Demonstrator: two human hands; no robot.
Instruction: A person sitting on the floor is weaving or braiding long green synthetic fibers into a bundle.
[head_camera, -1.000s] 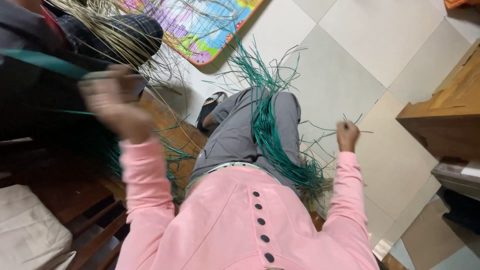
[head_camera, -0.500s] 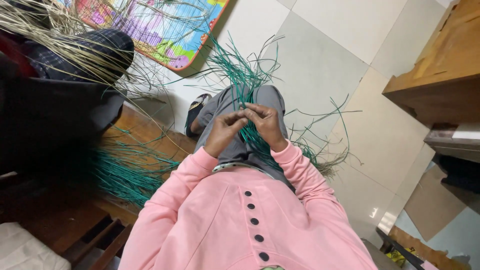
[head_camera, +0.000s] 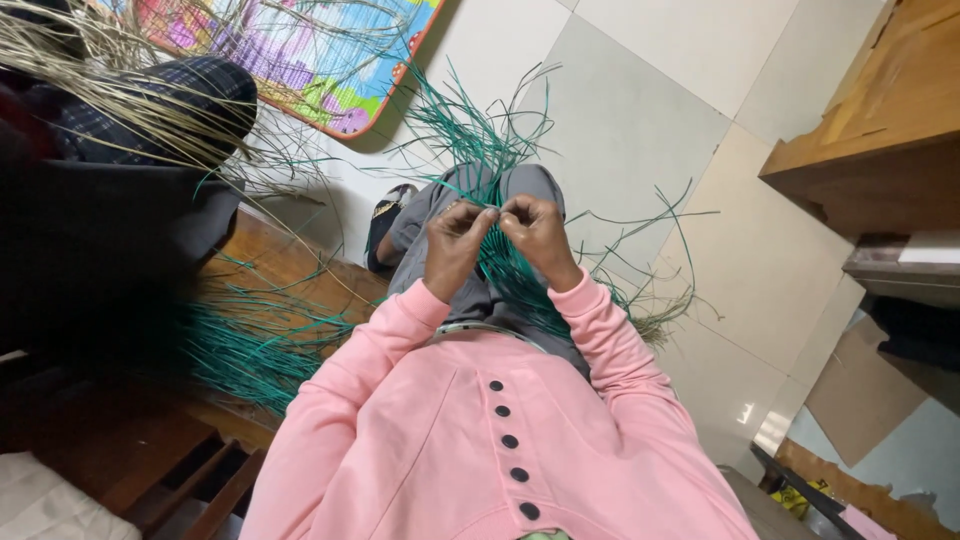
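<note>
Green straw strands (head_camera: 500, 265): draped over the person's lap, ends fanned toward the tiled floor (head_camera: 640, 130). Left hand (head_camera: 455, 245) and right hand (head_camera: 540, 235) meet above the knees, fingertips pinched together on a few strands, apparently for plaiting. Pale dry straw (head_camera: 120, 90) lies beside the colourful mat (head_camera: 300, 50).

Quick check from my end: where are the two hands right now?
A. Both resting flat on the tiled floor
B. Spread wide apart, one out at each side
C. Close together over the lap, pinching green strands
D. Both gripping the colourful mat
C. The left hand and right hand meet fingertip to fingertip above the grey-trousered lap, pinching the green strands that fan out between them.
</note>
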